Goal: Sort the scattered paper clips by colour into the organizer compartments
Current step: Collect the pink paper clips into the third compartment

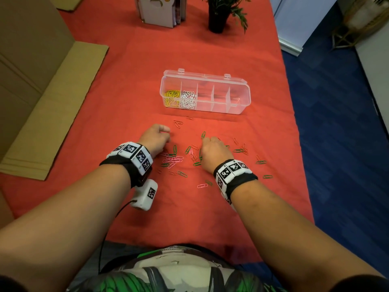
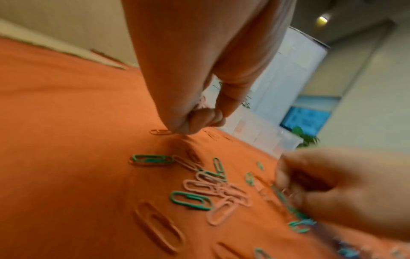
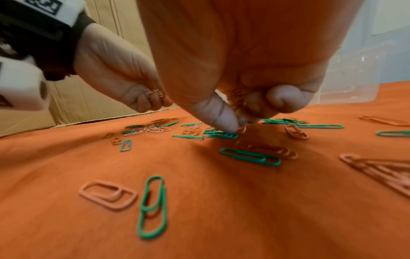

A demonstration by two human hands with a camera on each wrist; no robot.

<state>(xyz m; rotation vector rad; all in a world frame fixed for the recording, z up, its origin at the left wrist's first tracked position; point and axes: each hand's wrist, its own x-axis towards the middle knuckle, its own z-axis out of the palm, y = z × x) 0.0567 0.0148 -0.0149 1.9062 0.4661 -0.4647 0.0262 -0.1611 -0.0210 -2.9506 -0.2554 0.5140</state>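
A clear organizer (image 1: 242,102) lies on the red cloth, with yellow clips (image 1: 172,99) in its leftmost compartment and white clips (image 1: 188,99) in the one beside it. Green (image 1: 197,163), pink (image 1: 173,159) and orange clips (image 1: 177,123) are scattered in front of it. My left hand (image 1: 160,133) (image 2: 199,121) is curled just above the cloth and holds a few orange clips (image 3: 154,93). My right hand (image 1: 207,142) (image 3: 237,124) pinches an orange clip (image 3: 243,130) at the cloth among green ones, with more orange clips (image 3: 237,92) tucked in its palm.
Flattened cardboard (image 1: 52,106) lies along the left side of the table. A card stand (image 1: 157,11) and a black plant pot (image 1: 217,20) stand at the far edge. The table's right edge drops to blue carpet (image 1: 336,144).
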